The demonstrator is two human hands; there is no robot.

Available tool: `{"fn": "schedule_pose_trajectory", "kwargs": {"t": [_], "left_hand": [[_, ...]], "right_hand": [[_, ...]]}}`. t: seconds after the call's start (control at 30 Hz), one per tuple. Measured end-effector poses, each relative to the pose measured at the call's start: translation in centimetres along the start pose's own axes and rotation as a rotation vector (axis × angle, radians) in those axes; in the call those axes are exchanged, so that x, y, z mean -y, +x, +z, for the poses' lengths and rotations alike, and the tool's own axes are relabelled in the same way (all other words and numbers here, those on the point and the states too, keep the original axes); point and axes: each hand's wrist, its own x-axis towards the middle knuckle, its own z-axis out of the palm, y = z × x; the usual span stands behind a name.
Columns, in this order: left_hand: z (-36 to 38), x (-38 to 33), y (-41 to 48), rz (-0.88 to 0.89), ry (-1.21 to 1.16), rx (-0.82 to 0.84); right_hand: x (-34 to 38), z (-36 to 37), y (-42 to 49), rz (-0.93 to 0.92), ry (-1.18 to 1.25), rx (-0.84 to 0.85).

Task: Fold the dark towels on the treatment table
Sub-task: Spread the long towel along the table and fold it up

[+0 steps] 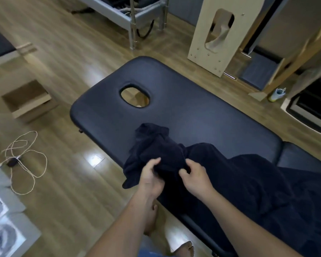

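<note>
A dark towel (156, 145) lies crumpled on the near half of the black padded desk (202, 112), with both hands on it close to the desk's near edge. The left hand (150, 175) grips a fold, thumb on top and fingers curled under the cloth. The right hand (195, 178), just beside it, pinches the same bunch with bent fingers. Bunched as it is, the towel shows no clean long axis. Its mass runs roughly from the near edge, where one corner (130, 182) droops over the side, up toward the oval face hole (134, 96) at the head end, stopping well short of it. To the right, touching this towel, a larger heap of dark towels (258, 191) spreads across the desk. On the wooden floor (67, 191) to the left lies a looped pale cable (24, 160).
</note>
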Motion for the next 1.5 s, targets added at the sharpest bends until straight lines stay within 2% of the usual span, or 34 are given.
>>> {"fn": "schedule_pose_trajectory", "kwargs": {"t": [0.07,0.13,0.2,0.27,0.33,0.4,0.43,0.5,0.6,0.7,0.77,0.83,0.87,0.9,0.97,1.0,1.07,1.13,1.17,1.23,1.3,1.43,1.5], "left_hand": [[0.3,-1.8,1.3,-0.022,-0.159,-0.106],[2.4,-4.3,2.2,-0.010,-0.105,-0.121],[6.3,-7.2,2.6,0.044,0.094,-0.029],[10.7,-10.3,2.0,0.169,0.263,0.160],[13.2,-13.3,1.2,0.314,0.266,0.372],[12.8,-14.9,0.9,0.463,0.304,0.459],[11.6,-15.1,0.8,0.515,0.369,0.391],[8.0,-14.4,1.3,0.519,0.432,0.112],[1.6,-12.7,2.2,0.359,0.384,-0.292],[-2.5,-11.7,2.5,0.169,0.389,-0.545],[-3.6,-12.2,2.4,0.077,0.391,-0.542],[-3.9,-13.4,2.2,0.010,0.442,-0.370],[-3.6,-14.1,2.2,0.006,0.469,-0.261],[-3.0,-15.1,2.1,0.036,0.477,-0.168],[-1.4,-17.9,1.8,0.205,0.409,-0.104],[-0.4,-19.6,1.5,0.303,0.346,-0.116],[0.5,-21.9,1.3,0.404,0.272,-0.190],[0.0,-21.3,2.0,0.326,0.348,-0.297],[-0.3,-19.7,2.7,0.236,0.430,-0.321],[-0.9,-14.9,4.3,0.062,0.665,-0.301],[-1.1,-9.8,6.0,0.004,0.895,-0.288],[-0.9,-4.8,8.0,0.152,1.172,-0.386],[-1.3,-4.5,8.5,0.188,1.129,-0.417]], "right_hand": [[0.1,-0.7,-0.4,-0.016,0.017,-0.029],[0.3,-2.3,-0.1,-0.017,0.025,-0.151],[0.9,-4.7,0.9,-0.039,-0.027,-0.319],[2.4,-7.2,1.8,-0.056,0.009,-0.486],[4.3,-9.1,2.5,-0.078,0.191,-0.585],[6.0,-10.0,2.7,-0.099,0.438,-0.585],[6.3,-10.1,2.8,-0.093,0.503,-0.550],[5.9,-9.4,3.2,-0.022,0.452,-0.425],[4.0,-8.0,3.9,0.073,0.178,-0.255],[2.7,-8.1,4.6,0.120,0.007,-0.257],[2.5,-9.0,5.6,0.159,0.009,-0.287],[3.6,-9.9,6.6,0.206,0.051,-0.352],[4.4,-10.5,7.2,0.235,0.164,-0.405],[5.3,-11.3,7.9,0.258,0.346,-0.456],[8.2,-13.1,8.9,0.269,0.738,-0.562],[9.7,-14.2,9.2,0.204,0.856,-0.620],[12.3,-15.1,9.1,0.018,0.920,-0.689],[13.8,-12.9,8.0,-0.119,0.773,-0.604],[13.6,-10.7,7.3,-0.157,0.589,-0.505],[11.1,-5.5,6.3,-0.159,0.135,-0.224],[8.0,-1.6,5.4,-0.091,-0.140,-0.061],[4.1,1.1,4.2,0.101,-0.158,0.056],[3.3,1.7,3.9,0.123,-0.194,0.136]]}}
